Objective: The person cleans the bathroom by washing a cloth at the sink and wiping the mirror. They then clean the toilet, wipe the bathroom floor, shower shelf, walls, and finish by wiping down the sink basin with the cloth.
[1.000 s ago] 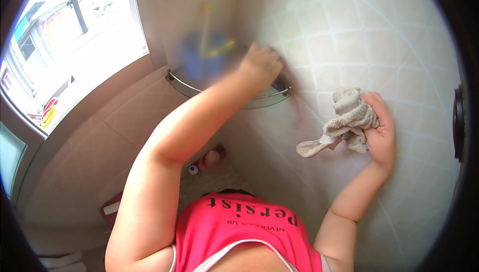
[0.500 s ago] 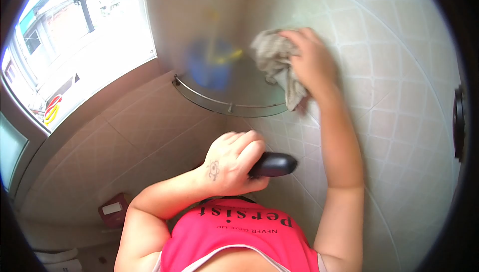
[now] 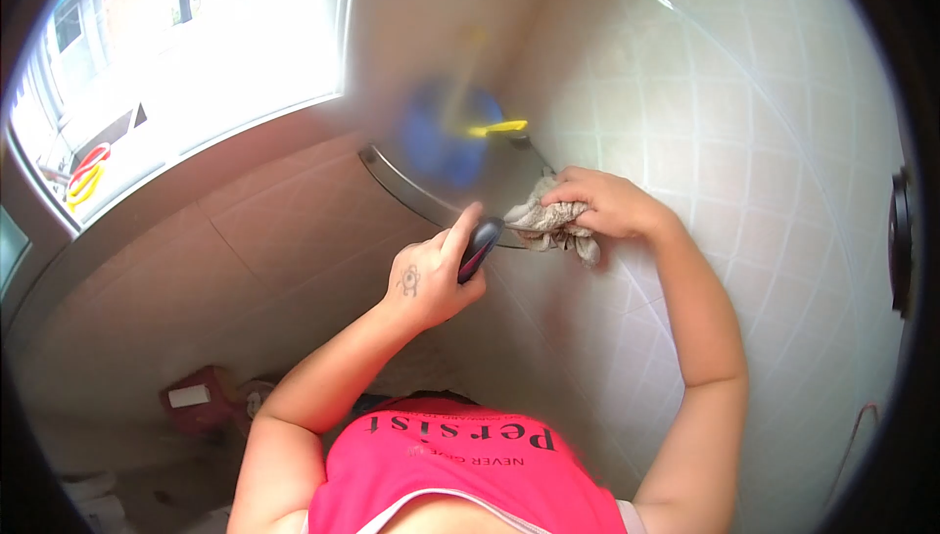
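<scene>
My right hand (image 3: 612, 203) is closed on a crumpled greyish-beige rag (image 3: 553, 223), which lies against the right part of the corner shelf (image 3: 399, 184) and hangs over its front edge. Below and to the left, my left hand (image 3: 427, 278) grips a dark, rounded object (image 3: 482, 245) with a reddish strip along its side; its exact kind does not show. The top of this object is close to the rag, and I cannot tell whether they touch. On the shelf stands a blurred blue container (image 3: 441, 133), with a yellow handle-like piece (image 3: 501, 129) beside it.
Tiled walls meet behind the shelf. At the upper left is a bright window (image 3: 245, 35), with red-and-yellow looped handles (image 3: 88, 177) on its sill. A dark red box (image 3: 201, 402) sits low on the left. A black round fitting (image 3: 899, 240) is at the right edge.
My right hand has lowered the rag from above the shelf to its front right edge. My left hand has risen toward the shelf, tilting the dark object more upright.
</scene>
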Demonstrator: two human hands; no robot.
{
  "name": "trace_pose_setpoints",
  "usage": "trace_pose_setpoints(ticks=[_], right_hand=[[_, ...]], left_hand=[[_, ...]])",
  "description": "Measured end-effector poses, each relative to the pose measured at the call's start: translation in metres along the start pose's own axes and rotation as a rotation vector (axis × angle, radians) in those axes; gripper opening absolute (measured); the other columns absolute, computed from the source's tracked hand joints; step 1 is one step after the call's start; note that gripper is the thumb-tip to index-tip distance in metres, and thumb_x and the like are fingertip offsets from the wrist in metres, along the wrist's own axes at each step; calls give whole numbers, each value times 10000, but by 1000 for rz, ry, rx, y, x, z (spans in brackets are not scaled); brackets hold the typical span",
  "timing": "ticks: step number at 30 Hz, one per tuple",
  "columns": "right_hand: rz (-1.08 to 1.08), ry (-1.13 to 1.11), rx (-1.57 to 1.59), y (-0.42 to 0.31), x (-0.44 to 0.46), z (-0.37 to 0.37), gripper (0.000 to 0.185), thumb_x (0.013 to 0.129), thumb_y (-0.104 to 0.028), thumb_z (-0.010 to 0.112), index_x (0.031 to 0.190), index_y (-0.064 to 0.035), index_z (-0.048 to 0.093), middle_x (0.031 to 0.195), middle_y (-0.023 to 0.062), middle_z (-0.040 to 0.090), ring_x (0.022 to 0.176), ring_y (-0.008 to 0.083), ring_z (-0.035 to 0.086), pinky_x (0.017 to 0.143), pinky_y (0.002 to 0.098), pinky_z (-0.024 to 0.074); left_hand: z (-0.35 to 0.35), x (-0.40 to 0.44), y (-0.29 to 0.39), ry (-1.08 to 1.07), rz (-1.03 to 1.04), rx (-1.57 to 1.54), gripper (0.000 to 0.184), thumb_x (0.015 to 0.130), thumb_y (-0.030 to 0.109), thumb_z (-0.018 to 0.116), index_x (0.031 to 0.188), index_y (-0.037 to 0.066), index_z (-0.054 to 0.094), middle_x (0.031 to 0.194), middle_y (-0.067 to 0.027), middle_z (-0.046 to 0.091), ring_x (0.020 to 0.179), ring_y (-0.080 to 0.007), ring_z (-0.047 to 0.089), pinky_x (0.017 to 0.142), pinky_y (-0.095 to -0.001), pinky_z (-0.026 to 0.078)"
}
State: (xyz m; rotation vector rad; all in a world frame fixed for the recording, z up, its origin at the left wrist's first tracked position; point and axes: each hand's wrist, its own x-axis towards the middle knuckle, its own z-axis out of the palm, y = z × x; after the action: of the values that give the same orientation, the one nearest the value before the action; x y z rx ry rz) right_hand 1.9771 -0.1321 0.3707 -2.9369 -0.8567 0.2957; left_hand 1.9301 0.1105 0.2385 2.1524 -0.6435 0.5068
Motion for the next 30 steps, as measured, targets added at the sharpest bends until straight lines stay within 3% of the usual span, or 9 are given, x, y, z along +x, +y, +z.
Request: trace_pose_setpoints(ticks=[2, 6, 8, 13, 15, 21, 24, 27, 30], right_hand=[[79, 57, -141, -9, 17, -1, 317, 748, -92, 574, 1047, -164, 651, 1053, 113, 599, 1015, 305, 570, 844, 404, 463], [280, 511, -271, -13, 99, 4, 197, 773, -93, 554, 937, -116, 661, 990, 132, 619, 953, 334, 594, 785, 431, 476], [169, 640, -290, -8, 124, 12, 181, 767, -143, 578, 925, -95, 654, 985, 135, 620, 922, 347, 601, 772, 431, 481], [252, 56, -272, -17, 61, 0, 244, 731, -196, 597, 950, -103, 652, 939, 148, 643, 925, 342, 603, 785, 440, 482], [205, -84, -244, -23, 20, -9, 247, 726, -134, 565, 956, -112, 653, 950, 156, 651, 933, 337, 607, 795, 445, 481], [344, 424, -302, -23, 90, -2, 223, 745, -95, 554, 943, -124, 652, 930, 138, 659, 894, 339, 619, 760, 434, 494], [252, 449, -202, -21, 99, 7, 213, 752, -134, 570, 950, -129, 647, 904, 150, 659, 886, 349, 619, 760, 447, 494], [251, 162, -168, -18, 65, 3, 250, 778, -232, 606, 994, -109, 637, 956, 159, 643, 940, 335, 606, 789, 428, 484], [47, -35, 184, -12, 21, 3, 339, 791, -320, 636, 1028, -78, 628, 1034, 154, 608, 987, 312, 579, 826, 392, 466]], left_hand=[[-2, -1, 0, -33, -4, -3, 746, 656, 145, 642, 1353, 105, 377, 900, -171, 643, 733, -343, 632, 646, -412, 512], [-1, -1, -2, 26, 47, 6, 752, 655, 146, 642, 1356, 104, 372, 881, -165, 643, 715, -340, 631, 637, -410, 513], [1, -1, -1, 32, 46, 9, 757, 654, 147, 643, 1358, 103, 369, 871, -162, 643, 706, -338, 632, 632, -409, 513], [4, -2, -2, 55, 56, 1, 757, 653, 134, 641, 1361, 101, 375, 859, -158, 643, 687, -325, 632, 608, -408, 511], [4, -2, -3, 56, 65, 0, 758, 653, 132, 641, 1362, 100, 374, 859, -157, 643, 687, -324, 632, 604, -410, 509], [0, -2, 0, 29, 34, 3, 763, 652, 137, 645, 1364, 102, 374, 864, -160, 642, 702, -333, 630, 621, -407, 510], [0, -1, 1, 7, 10, -12, 766, 651, 143, 649, 1365, 104, 373, 882, -165, 642, 727, -330, 632, 641, -402, 511], [3, -1, 0, -5, 0, -28, 771, 652, 152, 652, 1367, 104, 370, 894, -162, 642, 749, -320, 635, 658, -395, 514], [4, -1, -1, 0, -6, -26, 770, 651, 149, 651, 1367, 108, 372, 912, -155, 643, 757, -315, 638, 665, -389, 516]])
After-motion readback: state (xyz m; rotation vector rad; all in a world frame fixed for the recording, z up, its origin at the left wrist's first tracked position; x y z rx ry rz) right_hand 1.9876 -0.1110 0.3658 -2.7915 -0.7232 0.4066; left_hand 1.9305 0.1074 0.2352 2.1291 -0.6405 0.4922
